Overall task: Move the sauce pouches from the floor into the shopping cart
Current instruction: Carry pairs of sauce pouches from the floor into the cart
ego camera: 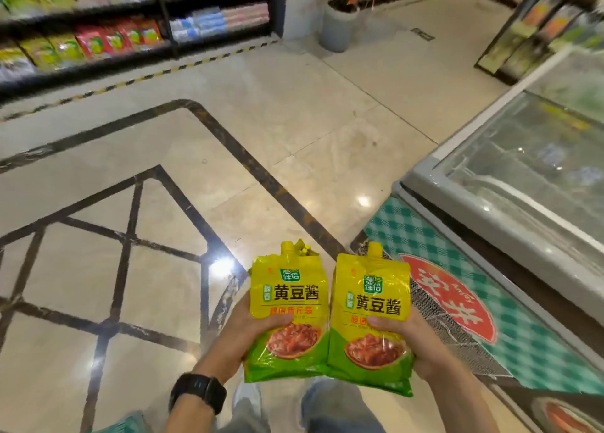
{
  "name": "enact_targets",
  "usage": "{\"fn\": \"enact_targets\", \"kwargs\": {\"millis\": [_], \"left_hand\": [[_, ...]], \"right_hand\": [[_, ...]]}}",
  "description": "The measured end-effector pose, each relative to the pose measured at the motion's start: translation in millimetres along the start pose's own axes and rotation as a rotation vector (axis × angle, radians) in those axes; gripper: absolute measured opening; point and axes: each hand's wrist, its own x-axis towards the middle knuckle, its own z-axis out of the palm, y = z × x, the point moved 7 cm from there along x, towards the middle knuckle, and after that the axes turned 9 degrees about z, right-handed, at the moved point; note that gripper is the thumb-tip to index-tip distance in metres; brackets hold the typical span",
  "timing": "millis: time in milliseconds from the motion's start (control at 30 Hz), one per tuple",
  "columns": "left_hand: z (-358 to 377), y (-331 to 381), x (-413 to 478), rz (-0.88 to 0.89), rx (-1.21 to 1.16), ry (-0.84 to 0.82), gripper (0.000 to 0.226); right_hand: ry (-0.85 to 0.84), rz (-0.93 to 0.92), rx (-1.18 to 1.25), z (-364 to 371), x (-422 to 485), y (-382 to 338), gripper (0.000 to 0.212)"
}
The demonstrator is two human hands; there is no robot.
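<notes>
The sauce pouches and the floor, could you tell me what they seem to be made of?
The sauce pouches: likely flexible plastic film, glossy and printed; it wrinkles and catches glare. The floor: polished stone or ceramic tile, I cannot tell which; lamps mirror in it.

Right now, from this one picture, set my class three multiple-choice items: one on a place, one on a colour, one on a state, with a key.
1. Where is the glass-topped freezer?
A. on the person's left
B. on the person's right
C. under the shelves

2. What colour is the wristwatch?
A. white
B. red
C. black

3. What state are the sauce pouches in?
A. held in the hands
B. lying on the floor
C. torn open

Key:
1 B, it runs along the right edge of the view.
2 C, a black band sits on the left wrist.
3 A, the left hand and right hand grip them, thumbs on the fronts.
</notes>
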Motion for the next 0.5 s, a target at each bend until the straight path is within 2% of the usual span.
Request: {"fn": "enact_targets", "kwargs": {"millis": [133, 267, 367, 500], "left_hand": [[50.3, 21.6, 1.9, 0.026, 0.152, -0.173, 0.085], [124.0, 34.5, 8.9, 0.035, 0.330, -0.318, 0.087], [192.3, 26.5, 13.2, 0.011, 0.467, -0.445, 0.087], [301.9, -2.4, 7.4, -0.002, 0.609, -0.615, 0.068]], "right_hand": [[0.059, -0.066, 0.139, -37.0, -44.1, 19.6, 0.101], [0.167, -0.126, 0.294, -86.0, -80.8, 52.5, 0.080], [0.266, -0.148, 0.451, -129.8, -112.3, 88.7, 0.075], [0.404, -0.145, 0.658, -199.5, -155.6, 156.3, 0.086]]}}
